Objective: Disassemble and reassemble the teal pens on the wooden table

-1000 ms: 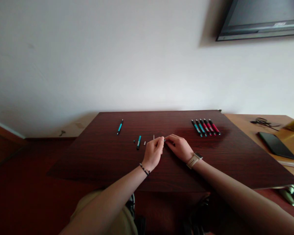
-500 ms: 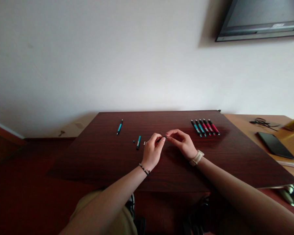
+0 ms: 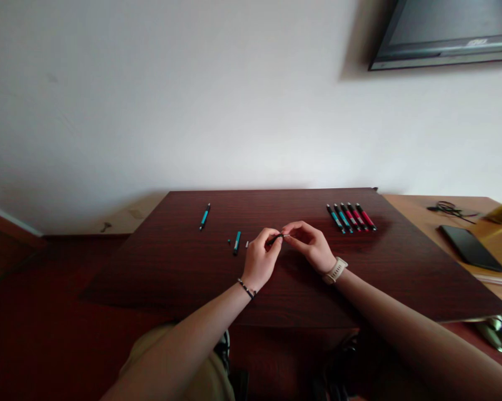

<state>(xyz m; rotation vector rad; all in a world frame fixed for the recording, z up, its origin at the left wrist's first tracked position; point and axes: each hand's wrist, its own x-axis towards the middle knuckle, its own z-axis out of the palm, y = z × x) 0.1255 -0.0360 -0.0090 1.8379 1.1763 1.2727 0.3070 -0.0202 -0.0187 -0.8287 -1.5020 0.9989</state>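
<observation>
My left hand (image 3: 262,252) pinches a slim black pen part (image 3: 273,240) between thumb and fingers. At its right end, my right hand (image 3: 310,243) has thumb and forefinger closed on a thin, pale piece (image 3: 286,235), mostly hidden by the fingertips. Both hands meet just above the dark wooden table (image 3: 301,301). Left of my left hand lie a small white piece (image 3: 246,244), a teal pen barrel (image 3: 236,243) with a black end, and a tiny teal cap (image 3: 229,241).
A whole teal-and-black pen (image 3: 205,216) lies at the back left. Several teal and red pens (image 3: 351,217) form a row at the back right. On the lighter side table (image 3: 405,209) rest a black phone (image 3: 470,247) and a coiled cable (image 3: 449,209). A screen (image 3: 447,33) hangs above.
The black pen part has tilted slightly and shows more between my fingers. A thin pale piece is now visible at my right fingertips. Both hands stay in nearly the same place.
</observation>
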